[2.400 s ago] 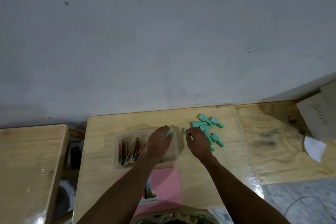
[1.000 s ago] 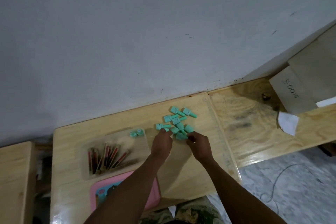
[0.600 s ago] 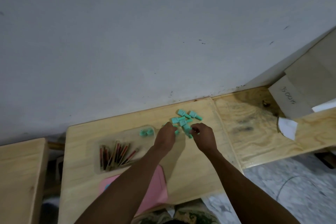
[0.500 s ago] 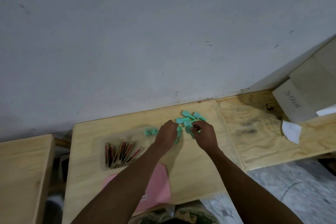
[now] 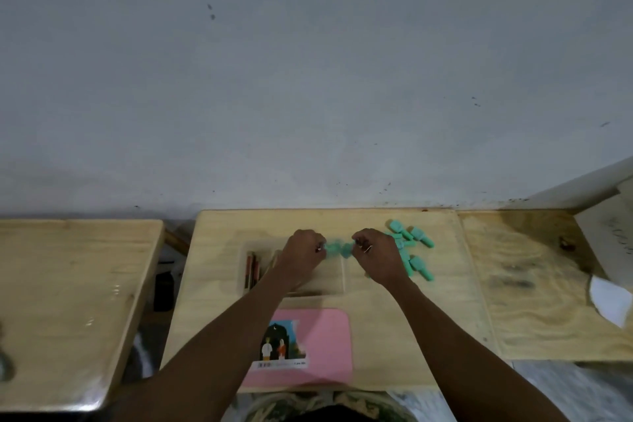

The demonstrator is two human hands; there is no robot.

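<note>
Left hand (image 5: 303,248) and right hand (image 5: 376,257) have moved off the green pile (image 5: 414,252) — each now pinches a blurred green piece (image 5: 331,246) over the far edge of the tray (image 5: 343,272), probably to drop in.

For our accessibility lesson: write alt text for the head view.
The left hand and right hand pinch green pieces over a clear tray on a wooden table. A green pile lies to the right, a pink case nearer.

Wooden table (image 5: 431,336) carries tray (image 5: 342,272), pink case (image 5: 325,346), green pieces (image 5: 416,264).
</note>
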